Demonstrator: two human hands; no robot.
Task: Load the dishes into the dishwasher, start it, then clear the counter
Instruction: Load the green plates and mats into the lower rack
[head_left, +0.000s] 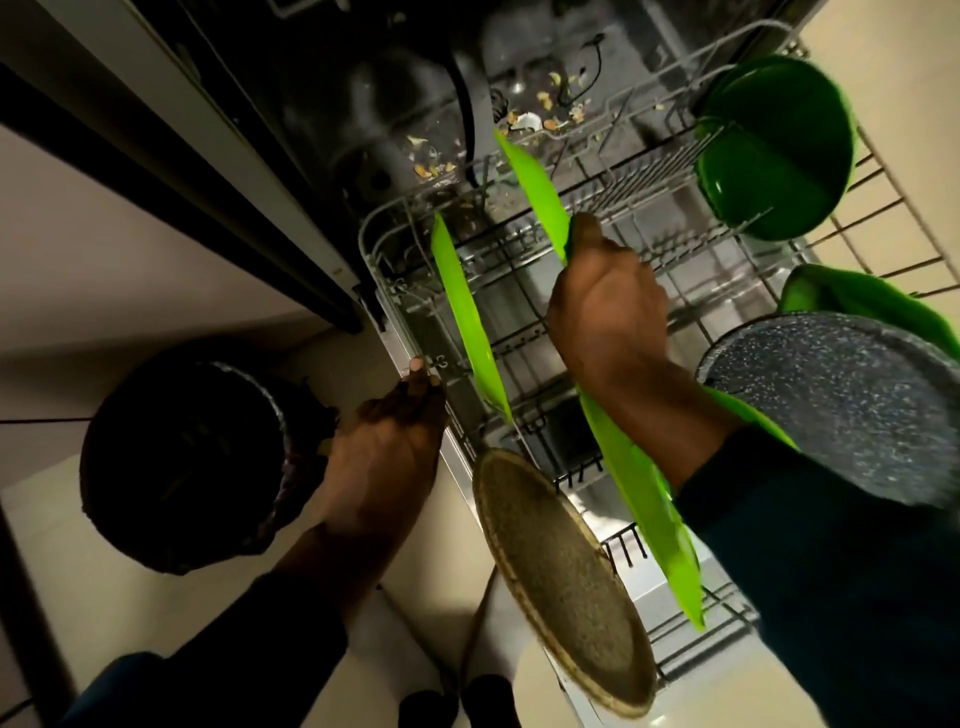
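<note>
Right hand (608, 306) gripping a lime-green plate (634, 483) on edge in the dishwasher rack (379, 244); left hand (387, 447), fingers seemingly loose, touching the rack's rim.

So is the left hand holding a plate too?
No, the left hand rests its fingers on the rack's edge; only the right hand grips a green plate.

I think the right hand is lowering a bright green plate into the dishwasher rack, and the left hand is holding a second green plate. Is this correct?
Not quite. The head view shows the left hand holding no plate: its fingers rest on the edge of the dishwasher rack, beside a green plate already standing in the rack. The rest holds: the right hand grips the bright green plate over the rack.
</note>
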